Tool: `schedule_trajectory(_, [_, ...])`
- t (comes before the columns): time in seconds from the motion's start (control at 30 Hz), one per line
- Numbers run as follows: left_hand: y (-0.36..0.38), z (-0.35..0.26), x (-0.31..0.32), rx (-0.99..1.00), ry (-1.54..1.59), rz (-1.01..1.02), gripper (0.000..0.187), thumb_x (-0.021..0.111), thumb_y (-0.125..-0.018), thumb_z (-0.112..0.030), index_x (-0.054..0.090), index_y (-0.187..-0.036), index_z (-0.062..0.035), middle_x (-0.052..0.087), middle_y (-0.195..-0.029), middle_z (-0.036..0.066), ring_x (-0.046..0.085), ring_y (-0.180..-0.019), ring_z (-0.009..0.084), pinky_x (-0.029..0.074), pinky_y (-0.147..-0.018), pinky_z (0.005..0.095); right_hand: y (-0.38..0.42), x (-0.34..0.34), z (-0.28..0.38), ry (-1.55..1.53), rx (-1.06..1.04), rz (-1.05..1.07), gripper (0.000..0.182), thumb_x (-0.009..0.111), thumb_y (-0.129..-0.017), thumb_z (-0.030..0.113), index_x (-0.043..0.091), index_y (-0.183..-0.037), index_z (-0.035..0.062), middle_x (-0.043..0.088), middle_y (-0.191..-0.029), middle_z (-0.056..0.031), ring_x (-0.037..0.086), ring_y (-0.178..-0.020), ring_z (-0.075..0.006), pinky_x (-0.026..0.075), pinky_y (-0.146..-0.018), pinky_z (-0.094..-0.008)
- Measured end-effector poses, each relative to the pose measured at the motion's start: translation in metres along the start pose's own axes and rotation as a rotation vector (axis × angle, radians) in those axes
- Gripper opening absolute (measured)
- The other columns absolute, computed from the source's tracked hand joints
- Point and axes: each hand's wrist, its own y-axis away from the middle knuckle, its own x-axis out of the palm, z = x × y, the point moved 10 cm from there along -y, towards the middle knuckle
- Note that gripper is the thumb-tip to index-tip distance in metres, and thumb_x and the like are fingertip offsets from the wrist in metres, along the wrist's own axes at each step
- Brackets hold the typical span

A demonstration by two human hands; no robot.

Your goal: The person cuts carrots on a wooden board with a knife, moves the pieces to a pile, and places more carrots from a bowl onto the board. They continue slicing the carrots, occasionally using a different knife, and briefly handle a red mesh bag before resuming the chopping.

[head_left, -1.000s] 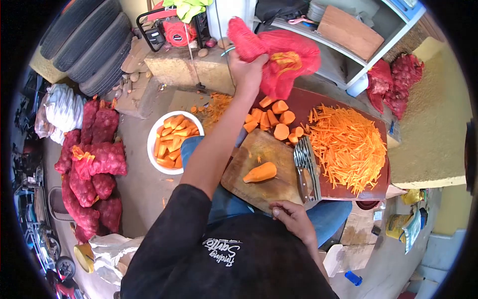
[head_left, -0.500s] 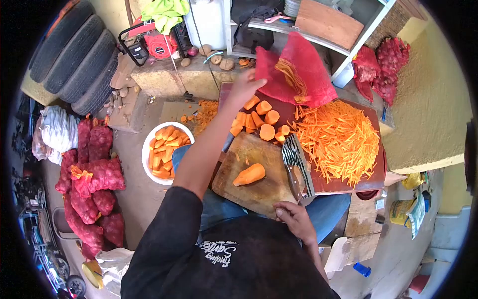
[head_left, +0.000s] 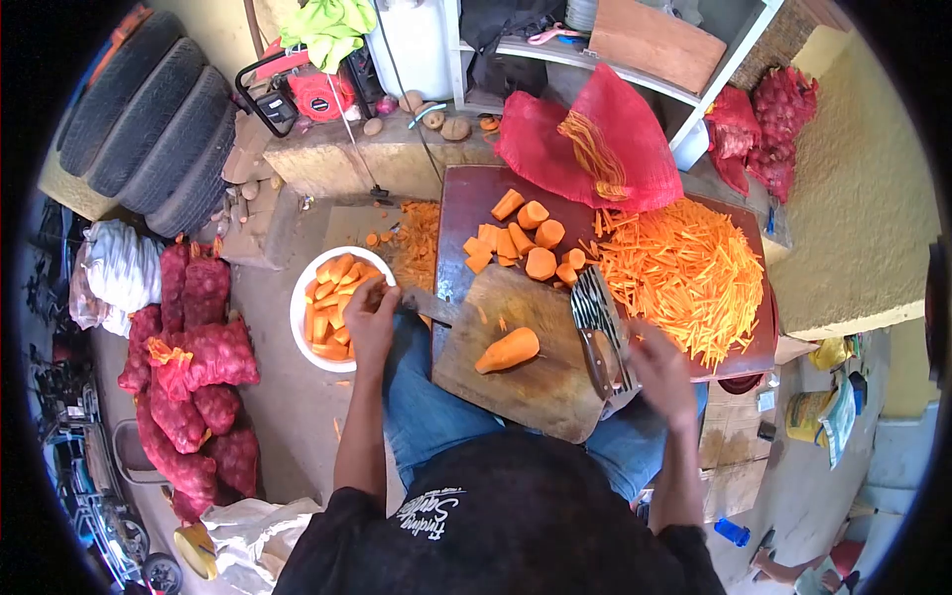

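My left hand (head_left: 371, 312) is closed around a knife (head_left: 432, 308), its flat blade pointing right toward the cutting board's left edge. On the wooden cutting board (head_left: 496, 397) lies a peeled carrot (head_left: 507, 350). My right hand (head_left: 662, 369), smeared by motion, is beside the board's right side. Close to it lie a wooden-handled knife (head_left: 598, 365) and a black-and-white striped thing (head_left: 592, 305). Cut carrot chunks (head_left: 540, 263) sit beyond the board. A heap of carrot sticks (head_left: 679, 283) lies at the right.
A white basin (head_left: 297, 322) of carrot pieces stands on the floor at left. A red mesh sack (head_left: 635, 139) covers the far edge of the dark red table (head_left: 466, 188). Filled red sacks (head_left: 213, 352) and stacked tyres (head_left: 169, 129) stand farther left.
My left hand has left the red mesh sack and come back left and nearer, now with the knife. My right hand has moved from the board's near edge up and right.
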Motion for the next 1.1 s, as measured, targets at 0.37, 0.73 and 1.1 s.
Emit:
schedule_trajectory(0.37, [0.002, -0.01, 0.007, 0.117, -0.203, -0.015, 0.041, 0.086, -0.092, -0.002, 0.071, -0.13, 0.005, 0.066, -0.095, 0.004, 0.06, -0.076, 0.0083, 0.054, -0.069, 0.0251, -0.292, -0.063, -0.093, 0.082, 0.052, -0.099, 0.095, 0.082, -0.092, 0.008, 0.032, -0.173, 0.0093, 0.062, -0.153, -0.0268, 0.065, -0.137, -0.0402, 0.053, -0.113, -0.0443])
schedule_trajectory(0.73, [0.003, -0.025, 0.016, 0.204, -0.36, 0.015, 0.042, 0.091, -0.086, -0.006, 0.074, -0.123, 0.0037, 0.065, -0.091, 0.007, 0.06, -0.072, 0.0135, 0.051, -0.065, 0.0287, -0.322, 0.112, 0.013, 0.565, -0.549, 0.254, 0.055, 0.068, -0.101, 0.014, 0.059, -0.154, 0.0081, 0.066, -0.146, -0.0289, 0.065, -0.134, -0.0448, 0.054, -0.111, -0.0497])
schedule_trajectory(1.1, [0.002, -0.022, 0.016, 0.204, -0.355, 0.016, 0.042, 0.091, -0.085, -0.004, 0.074, -0.123, 0.004, 0.068, -0.095, 0.009, 0.062, -0.075, 0.0139, 0.053, -0.067, 0.0289, -0.343, -0.091, -0.13, 0.6, -0.274, -0.545, 0.052, 0.074, -0.103, 0.018, 0.06, -0.151, 0.0049, 0.078, -0.116, -0.0243, 0.074, -0.108, -0.0464, 0.057, -0.098, -0.0541])
